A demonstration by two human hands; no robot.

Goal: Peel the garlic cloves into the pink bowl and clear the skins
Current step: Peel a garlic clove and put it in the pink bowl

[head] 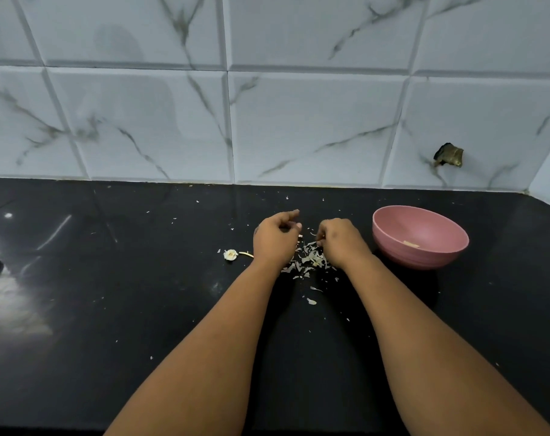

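Step in hand, as judged: peeling is at or near its end and skin clearing is due. The bowl [420, 237] stands right of the skins [308, 262], holding a pale piece, probably a clove. The left hand [275, 236] and right hand [338, 242] sit over the skins with fingers curled; whether either pinches anything cannot be told. A garlic stub [230, 254] lies left of the skins. Next move: gather the skins together. The counter [110, 278] gives open room left of the skins; the wall [299, 121] closes the far edge.
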